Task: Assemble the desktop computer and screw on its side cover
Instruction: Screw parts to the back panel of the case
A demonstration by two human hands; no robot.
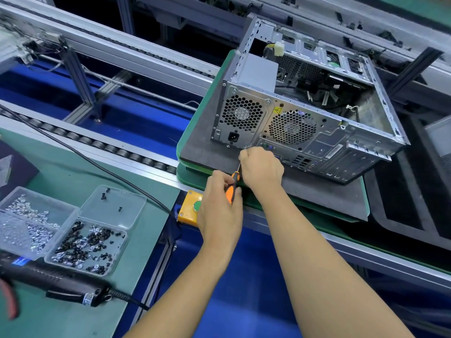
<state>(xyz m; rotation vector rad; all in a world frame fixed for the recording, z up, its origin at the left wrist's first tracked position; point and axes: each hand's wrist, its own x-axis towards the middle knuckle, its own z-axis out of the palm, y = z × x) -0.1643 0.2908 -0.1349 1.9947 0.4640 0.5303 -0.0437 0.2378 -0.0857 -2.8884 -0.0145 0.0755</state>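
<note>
A grey desktop computer case (305, 111) lies on its side on a dark foam pad (202, 147), its rear panel facing me and its top side uncovered, with cables inside. My left hand (219, 203) grips the orange and black handle of a screwdriver (233, 184). The thin shaft runs up toward the lower rear edge of the case, below the power socket (233, 137). My right hand (261, 167) is closed around the upper shaft near the tip, right against the case. The tip itself is hidden by my fingers. No side cover is on the case.
Clear plastic boxes of black screws (85, 245) and silver screws (26, 220) sit on the green bench at left. An electric screwdriver (56, 279) with its cable lies in front of them. A yellow button box (190, 208) is under my left hand. Roller conveyor rails (97, 145) run diagonally.
</note>
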